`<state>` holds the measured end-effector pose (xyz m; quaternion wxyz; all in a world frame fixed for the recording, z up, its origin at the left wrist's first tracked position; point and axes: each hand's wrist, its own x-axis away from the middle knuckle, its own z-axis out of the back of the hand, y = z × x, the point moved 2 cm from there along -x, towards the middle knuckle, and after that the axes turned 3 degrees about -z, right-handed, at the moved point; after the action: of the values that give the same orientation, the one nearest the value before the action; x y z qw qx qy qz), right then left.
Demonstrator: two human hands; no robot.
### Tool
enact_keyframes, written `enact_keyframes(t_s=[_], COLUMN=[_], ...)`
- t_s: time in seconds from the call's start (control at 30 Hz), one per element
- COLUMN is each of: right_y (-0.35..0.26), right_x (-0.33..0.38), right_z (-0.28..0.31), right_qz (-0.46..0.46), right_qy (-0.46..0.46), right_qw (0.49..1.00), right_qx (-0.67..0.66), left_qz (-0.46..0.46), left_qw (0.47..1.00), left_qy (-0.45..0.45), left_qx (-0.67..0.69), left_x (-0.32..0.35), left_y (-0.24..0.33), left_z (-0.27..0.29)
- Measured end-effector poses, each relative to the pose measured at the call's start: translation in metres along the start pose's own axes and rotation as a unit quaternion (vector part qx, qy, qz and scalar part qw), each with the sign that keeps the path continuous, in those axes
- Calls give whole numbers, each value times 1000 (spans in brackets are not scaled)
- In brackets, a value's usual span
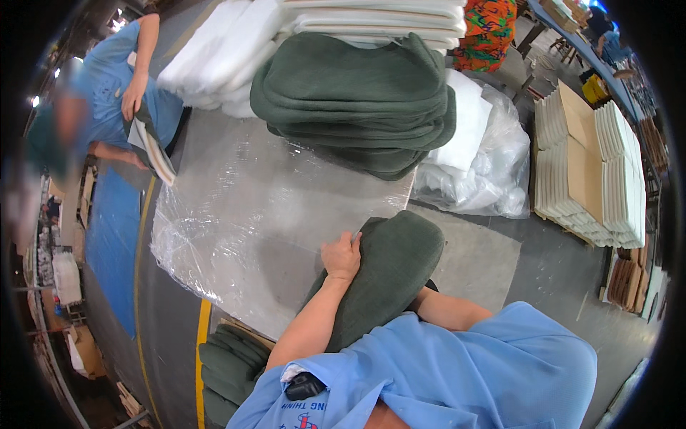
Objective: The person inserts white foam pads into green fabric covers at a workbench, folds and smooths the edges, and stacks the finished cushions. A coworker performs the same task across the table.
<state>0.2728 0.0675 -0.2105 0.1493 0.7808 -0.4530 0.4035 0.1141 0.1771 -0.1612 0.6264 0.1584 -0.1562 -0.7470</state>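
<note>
A dark green, fabric-covered cushion (389,264) with a rounded far end is tilted against my front. My left hand (342,257) grips its left edge, with the fingers bent at the rim. My right forearm reaches in from the right and goes behind the cushion, which hides that hand and its fingers. Beyond the cushion stands a table (236,193) wrapped in clear plastic film. On its far side lies a stack of similar dark green cushions (350,79).
White foam pads (221,53) are piled behind the green stack. Bagged clear plastic (493,186) lies to its right, near stacked white-and-tan panels (589,168). More green cushions (232,365) sit low at my left. At the far left, a co-worker (121,86) holds a green-and-white pad (151,146).
</note>
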Motion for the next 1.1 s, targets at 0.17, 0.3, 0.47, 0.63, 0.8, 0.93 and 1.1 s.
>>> enact_keyframes(t_s=[0.17, 0.3, 0.47, 0.63, 0.8, 0.93, 1.1], right_y=[0, -1, -6, -15, -25, -30, -38], right_x=[-17, -26, -35, -24, -18, -12, -28], right_z=[-1, -7, -7, -3, 7, 17, -1], right_qz=[-11, -17, -10, 15, 33, 40, 31], right_qy=[39, 72, 73, 67, 46, 43, 21], right_qw=[999, 997, 996, 997, 997, 998, 999], right_qx=[23, 37, 44, 46, 44, 35, 28], left_qz=[-89, -100, -89, -91, 20, 64, -50], left_qw=[993, 992, 995, 996, 982, 972, 994], left_qy=[81, 77, 50, 24, -188, -227, -91], left_qx=[15, 21, 17, -9, -15, -14, -12], left_x=[-7, -10, -14, -17, -36, -48, -26], left_y=[-13, -19, -15, -16, -3, 25, 31], left_z=[-10, -18, -17, -16, 4, 12, -12])
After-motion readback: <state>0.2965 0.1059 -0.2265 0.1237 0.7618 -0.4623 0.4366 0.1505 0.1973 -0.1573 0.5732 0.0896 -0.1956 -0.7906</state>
